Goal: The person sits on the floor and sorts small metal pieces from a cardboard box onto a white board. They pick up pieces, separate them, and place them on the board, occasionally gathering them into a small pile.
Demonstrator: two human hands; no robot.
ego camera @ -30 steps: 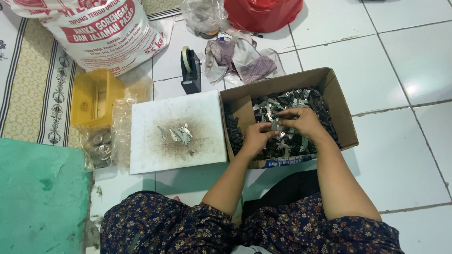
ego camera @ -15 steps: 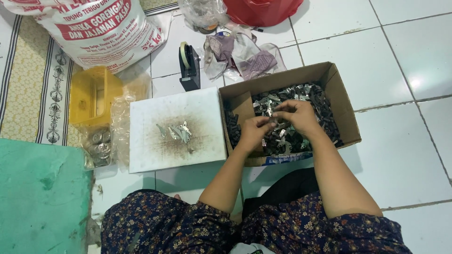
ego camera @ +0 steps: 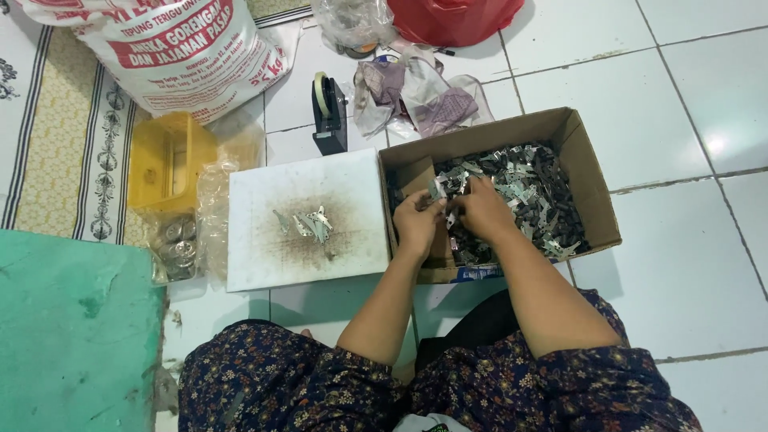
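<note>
Head view, left to right: a green mat covers the floor at the left edge, with a yellow plastic tray above it and a clear bag of round metal pieces just below the tray. Next lies a stained white board with a few small metal clips at its middle; behind it stands a black tape dispenser. Touching the board's right edge is an open cardboard box heaped with more metal parts. Both hands work inside the box, at its left half. Compared with a second ago, they have drawn closer together. The left hand has its grip closed on a small metal piece, pinched in the fingertips; the right hand curls over the heap beside it, though whether its grip holds anything I cannot tell. The clips on the board look unchanged, so sorting is still at the picking stage.
</note>
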